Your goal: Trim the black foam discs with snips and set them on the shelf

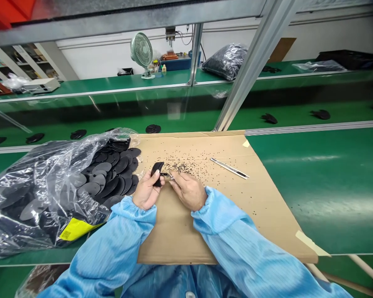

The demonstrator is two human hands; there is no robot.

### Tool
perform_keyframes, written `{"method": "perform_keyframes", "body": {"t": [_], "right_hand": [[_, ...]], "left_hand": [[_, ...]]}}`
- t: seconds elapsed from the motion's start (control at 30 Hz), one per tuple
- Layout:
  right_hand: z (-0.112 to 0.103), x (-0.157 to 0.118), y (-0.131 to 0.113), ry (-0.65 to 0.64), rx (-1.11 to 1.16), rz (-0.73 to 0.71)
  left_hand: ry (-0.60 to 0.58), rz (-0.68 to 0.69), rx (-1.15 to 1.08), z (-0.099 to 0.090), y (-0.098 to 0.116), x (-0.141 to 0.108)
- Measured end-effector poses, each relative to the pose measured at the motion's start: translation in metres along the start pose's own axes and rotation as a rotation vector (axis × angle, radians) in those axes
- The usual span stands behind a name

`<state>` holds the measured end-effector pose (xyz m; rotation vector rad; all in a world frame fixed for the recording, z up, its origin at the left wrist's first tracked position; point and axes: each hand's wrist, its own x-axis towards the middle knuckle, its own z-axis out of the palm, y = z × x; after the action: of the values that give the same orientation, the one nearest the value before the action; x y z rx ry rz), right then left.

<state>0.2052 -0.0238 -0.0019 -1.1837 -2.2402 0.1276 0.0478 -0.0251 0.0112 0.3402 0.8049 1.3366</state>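
My left hand (147, 191) grips a curved black plastic part (157, 169), held upright above the cardboard sheet (170, 231). A short dark stem sticks out of the part towards the right. Closed just beside it, my right hand (190, 191) holds a small metal-tipped tool (171, 177) against or close to that stem; most of the tool is hidden in the fingers, so its kind is unclear. Many tiny black scraps (183, 167) lie scattered behind the hands. A slim white cutter knife (230, 168) rests on the cardboard at the right.
On the left, a clear plastic bag (46, 165) spills flat round black parts (112, 174). Behind runs a green conveyor belt (186, 120) carrying spaced black pieces (153, 128). A metal post (255, 62) slants up behind the cardboard. A fan (141, 51) stands farther back.
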Motion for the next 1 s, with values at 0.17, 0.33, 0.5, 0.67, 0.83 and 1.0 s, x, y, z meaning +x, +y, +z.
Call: {"method": "perform_keyframes", "body": {"t": [0.17, 0.33, 0.5, 0.67, 0.83, 1.0], "right_hand": [[-0.002, 0.002, 0.002, 0.071, 0.17, 0.111], [-0.004, 0.002, 0.003, 0.091, 0.179, 0.145], [-0.004, 0.001, 0.0, 0.054, 0.148, 0.057], [-0.004, 0.001, -0.003, 0.018, 0.105, 0.004], [-0.001, 0.0, -0.007, -0.036, 0.057, -0.076], [0.0, 0.002, -0.01, -0.097, 0.031, -0.1]], "left_hand": [[0.039, 0.132, 0.045, -0.001, 0.003, 0.003], [0.076, 0.081, 0.044, -0.005, 0.007, 0.008], [0.034, -0.005, 0.049, -0.006, 0.007, 0.008], [0.009, -0.065, -0.014, -0.006, 0.007, 0.009], [-0.081, -0.193, -0.044, -0.007, 0.008, 0.008], [-0.09, -0.217, 0.021, -0.007, 0.007, 0.006]]}}
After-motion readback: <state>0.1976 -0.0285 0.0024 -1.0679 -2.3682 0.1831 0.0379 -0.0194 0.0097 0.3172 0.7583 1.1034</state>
